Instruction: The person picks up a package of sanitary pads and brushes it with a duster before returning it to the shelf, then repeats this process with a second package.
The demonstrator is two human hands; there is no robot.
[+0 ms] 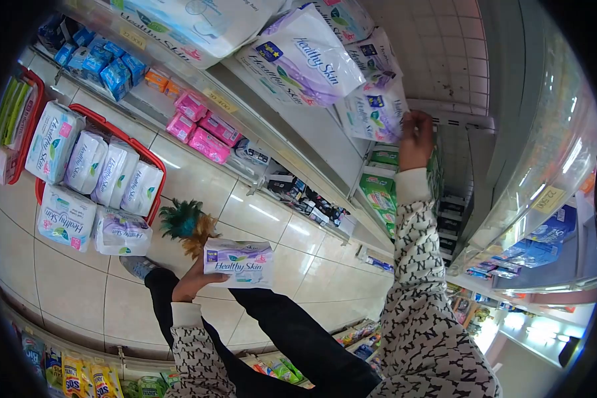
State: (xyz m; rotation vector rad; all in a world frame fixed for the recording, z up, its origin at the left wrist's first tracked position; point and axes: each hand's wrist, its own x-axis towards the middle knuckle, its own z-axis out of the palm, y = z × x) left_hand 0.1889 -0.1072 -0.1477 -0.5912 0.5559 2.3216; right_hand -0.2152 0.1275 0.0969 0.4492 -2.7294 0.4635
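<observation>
My left hand (196, 277) is closed round the end of a white and purple Healthy Skin pack (240, 265), held low over the floor. A feather duster (186, 222) with green and brown feathers shows just behind that hand. Up on the shelf, my right hand (418, 138) has its fingers bent at the right edge of another purple and white pack (376, 113). Its fingertips are partly hidden, so its grip on this pack is unclear. Larger Healthy Skin packs (305, 56) lie beside it on the same shelf.
Red baskets (154, 159) with white packs stand on the tiled floor at the left. Pink packs (209, 136) and blue packs (116, 76) fill a lower shelf. Green packs (379, 192) are below my right hand. A shelf edge (544, 205) runs down the right side.
</observation>
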